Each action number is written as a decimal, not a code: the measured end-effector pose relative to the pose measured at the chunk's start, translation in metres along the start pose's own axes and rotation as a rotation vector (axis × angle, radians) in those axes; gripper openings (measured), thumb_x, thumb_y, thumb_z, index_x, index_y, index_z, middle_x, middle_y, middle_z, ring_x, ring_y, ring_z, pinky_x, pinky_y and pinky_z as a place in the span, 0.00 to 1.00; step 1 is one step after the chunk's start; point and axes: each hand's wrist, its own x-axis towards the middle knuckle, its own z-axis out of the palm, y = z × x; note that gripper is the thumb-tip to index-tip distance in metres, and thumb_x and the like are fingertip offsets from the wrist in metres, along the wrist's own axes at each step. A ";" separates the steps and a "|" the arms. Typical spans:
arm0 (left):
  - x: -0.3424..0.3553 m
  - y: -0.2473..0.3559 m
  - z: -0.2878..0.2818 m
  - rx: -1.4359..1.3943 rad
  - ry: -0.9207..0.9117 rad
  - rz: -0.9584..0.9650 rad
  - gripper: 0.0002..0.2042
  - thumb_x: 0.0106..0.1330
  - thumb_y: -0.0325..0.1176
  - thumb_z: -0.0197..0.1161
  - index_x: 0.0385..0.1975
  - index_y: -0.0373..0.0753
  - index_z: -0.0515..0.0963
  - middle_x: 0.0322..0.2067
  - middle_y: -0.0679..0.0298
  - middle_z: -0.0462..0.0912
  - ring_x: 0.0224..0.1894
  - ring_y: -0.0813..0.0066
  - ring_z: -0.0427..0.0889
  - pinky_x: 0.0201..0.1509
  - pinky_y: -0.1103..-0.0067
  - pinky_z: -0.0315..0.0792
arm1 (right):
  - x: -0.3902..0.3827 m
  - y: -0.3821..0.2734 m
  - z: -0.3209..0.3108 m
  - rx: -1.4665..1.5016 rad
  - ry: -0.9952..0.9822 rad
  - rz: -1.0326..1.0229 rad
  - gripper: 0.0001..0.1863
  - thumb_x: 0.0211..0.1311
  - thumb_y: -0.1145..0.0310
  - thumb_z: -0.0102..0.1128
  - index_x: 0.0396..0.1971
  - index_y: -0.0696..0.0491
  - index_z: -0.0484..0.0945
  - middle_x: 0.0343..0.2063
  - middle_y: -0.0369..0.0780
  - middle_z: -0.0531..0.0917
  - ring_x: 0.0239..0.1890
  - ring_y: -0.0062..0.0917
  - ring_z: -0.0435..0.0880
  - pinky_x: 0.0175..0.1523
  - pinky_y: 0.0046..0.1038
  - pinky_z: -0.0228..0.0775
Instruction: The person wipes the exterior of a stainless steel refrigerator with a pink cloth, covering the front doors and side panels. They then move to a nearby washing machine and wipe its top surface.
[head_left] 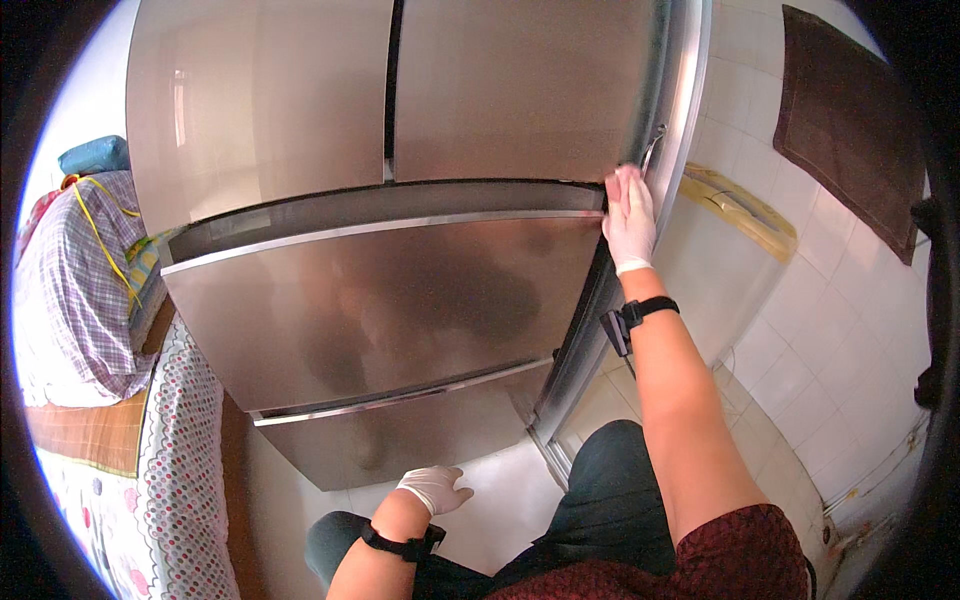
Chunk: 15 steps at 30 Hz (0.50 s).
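Observation:
A large bronze-silver refrigerator point(490, 90) fills the middle of the view, with two upper doors side by side. Beneath them are a wide drawer point(380, 300) and a lower drawer point(400, 430). My right hand point(630, 222), in a white glove, reaches up to the bottom right corner of the right upper door. Its fingers are stretched out along the door's edge, their tips blurred. My left hand point(435, 489), gloved too, hovers low by my left knee in front of the lower drawer. Its thumb stands apart from the fingers, and nothing shows in it.
On the left, a bed point(185, 450) with a dotted cover carries a checked cloth bundle point(85, 260). A sliding-door frame point(680, 90) runs along the refrigerator's right side. Beyond it stand a pale cabinet with a yellowish top point(740, 215) and a tiled wall with a dark cloth point(850, 130).

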 end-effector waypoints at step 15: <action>0.017 -0.001 0.008 0.006 0.009 0.083 0.31 0.70 0.55 0.54 0.64 0.37 0.74 0.60 0.47 0.79 0.63 0.50 0.77 0.66 0.63 0.71 | -0.188 -0.135 0.251 -0.200 -0.142 -1.060 0.18 0.60 0.57 0.63 0.49 0.46 0.79 0.58 0.42 0.73 0.63 0.39 0.70 0.66 0.60 0.57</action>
